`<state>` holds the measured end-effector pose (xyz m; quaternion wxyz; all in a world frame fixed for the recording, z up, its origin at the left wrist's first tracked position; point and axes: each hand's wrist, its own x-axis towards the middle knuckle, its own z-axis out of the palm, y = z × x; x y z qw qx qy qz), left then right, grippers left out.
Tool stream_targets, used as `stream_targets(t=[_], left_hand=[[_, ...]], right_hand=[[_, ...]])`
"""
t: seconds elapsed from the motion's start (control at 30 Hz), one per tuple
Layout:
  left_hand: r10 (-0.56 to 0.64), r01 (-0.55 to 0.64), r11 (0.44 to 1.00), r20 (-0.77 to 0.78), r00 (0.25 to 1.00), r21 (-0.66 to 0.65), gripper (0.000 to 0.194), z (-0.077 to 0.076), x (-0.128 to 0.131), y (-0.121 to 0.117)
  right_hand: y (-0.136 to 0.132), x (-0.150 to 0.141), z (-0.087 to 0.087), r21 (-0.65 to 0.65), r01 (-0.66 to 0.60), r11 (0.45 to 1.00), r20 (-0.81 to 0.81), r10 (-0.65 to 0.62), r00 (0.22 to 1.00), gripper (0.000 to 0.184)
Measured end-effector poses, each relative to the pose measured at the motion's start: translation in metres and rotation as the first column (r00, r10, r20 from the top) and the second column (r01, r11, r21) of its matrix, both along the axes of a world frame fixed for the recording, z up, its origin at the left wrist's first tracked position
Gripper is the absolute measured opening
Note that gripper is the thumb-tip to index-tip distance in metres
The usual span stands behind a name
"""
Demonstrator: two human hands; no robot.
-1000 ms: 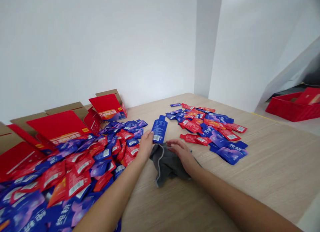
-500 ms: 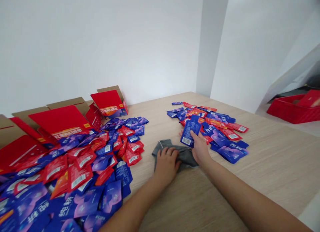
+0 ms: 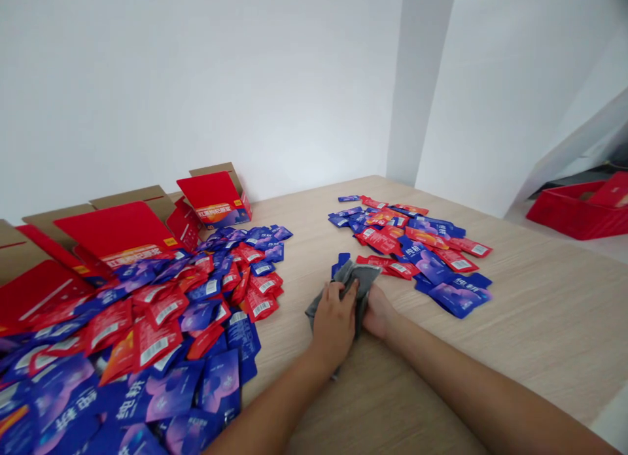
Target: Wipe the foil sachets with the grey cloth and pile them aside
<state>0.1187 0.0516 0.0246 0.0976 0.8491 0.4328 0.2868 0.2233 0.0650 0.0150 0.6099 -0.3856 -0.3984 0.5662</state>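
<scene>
My left hand is closed on a grey cloth and presses it over a blue pouch. Only the pouch's upper end sticks out beyond the cloth; the rest is covered. On the pouch's other side is my right hand, its fingers closed around the pouch and partly hidden behind the cloth. Both hands meet just above the wooden table. Close beyond them lies a spread of red and blue pouches.
A large heap of red and blue pouches covers the left of the table. Opened red cardboard boxes stand behind it, with another red box by the wall. A red bin is off to the far right.
The blue pouch passed from my left hand to my right. My left hand then took up the grey cloth from the table and brought it onto the pouch.
</scene>
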Motion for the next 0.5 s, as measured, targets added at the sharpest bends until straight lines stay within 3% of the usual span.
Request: stream_targets(t=[0.1,0.17,0.4,0.5], left_hand=[[0.064,-0.065,0.998,-0.096,0.993,-0.005,0.051,0.002,0.004,0.014],[0.112,-0.114,0.993,-0.105,0.988,-0.014,0.047,0.006,0.005,0.021],[0.064,-0.069,0.997,-0.138,0.988,-0.029,0.049,0.006,0.013,0.004],[0.124,-0.132,0.989,-0.115,0.986,-0.062,0.046,0.011,0.013,0.011]], right_hand=[[-0.001,0.001,0.002,-0.095,-0.185,0.978,-0.105,0.175,0.979,0.034],[-0.002,0.002,0.003,-0.130,-0.246,0.961,-0.164,0.223,0.961,0.036],[0.001,0.006,0.006,-0.219,-0.230,0.948,-0.233,0.178,0.956,0.032],[0.002,0.003,0.006,-0.233,-0.204,0.951,-0.217,0.154,0.964,0.028]])
